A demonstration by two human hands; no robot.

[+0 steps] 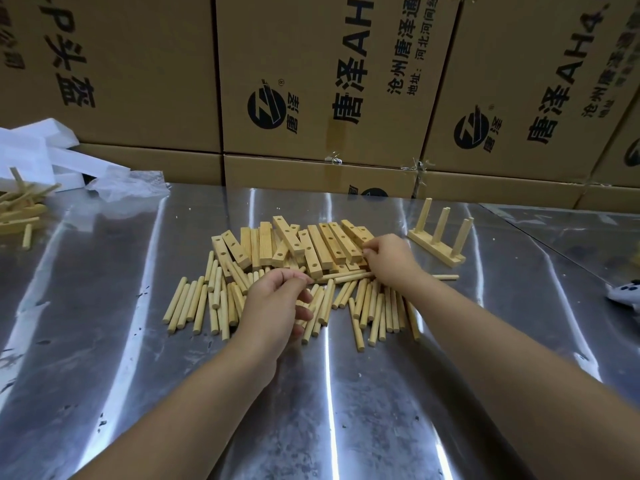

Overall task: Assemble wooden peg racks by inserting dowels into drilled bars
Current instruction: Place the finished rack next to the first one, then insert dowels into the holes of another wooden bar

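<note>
A heap of drilled wooden bars lies mid-table on the steel sheet, with several loose dowels spread in front of it. My right hand reaches to the heap's right end, its fingers curled round a drilled bar there. My left hand hovers over the dowels with fingers curled, thumb and forefinger pinching the end of a dowel that lies crosswise. A finished rack, a bar with three upright dowels, stands to the right of the heap.
Stacked cardboard boxes wall off the back of the metal table. White foam blocks and clear plastic sit at the back left, beside more wooden pieces. A white object pokes in at the right edge.
</note>
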